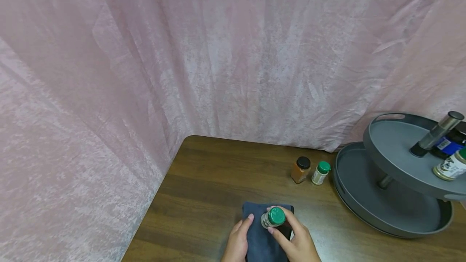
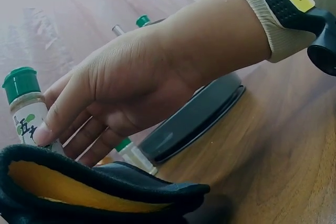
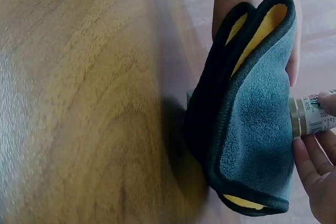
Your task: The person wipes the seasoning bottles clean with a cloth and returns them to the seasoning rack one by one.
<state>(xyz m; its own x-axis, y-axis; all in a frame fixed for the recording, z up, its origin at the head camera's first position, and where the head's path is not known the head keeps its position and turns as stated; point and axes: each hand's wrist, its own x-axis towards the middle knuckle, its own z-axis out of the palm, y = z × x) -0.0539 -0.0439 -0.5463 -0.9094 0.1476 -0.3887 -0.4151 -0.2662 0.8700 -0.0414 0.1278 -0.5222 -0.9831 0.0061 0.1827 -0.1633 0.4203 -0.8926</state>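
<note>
Seasoning bottle, green-capped, is pinched between thumb and fingers of the right hand, its base against a folded grey cloth. The left hand grips the cloth's edge, thumb on top. A black-lidded spice jar stands beyond on the bench.

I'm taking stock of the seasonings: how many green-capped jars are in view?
3: one jar in the right hand, another on the table, a third on the upper tray. More could be hidden.
</note>
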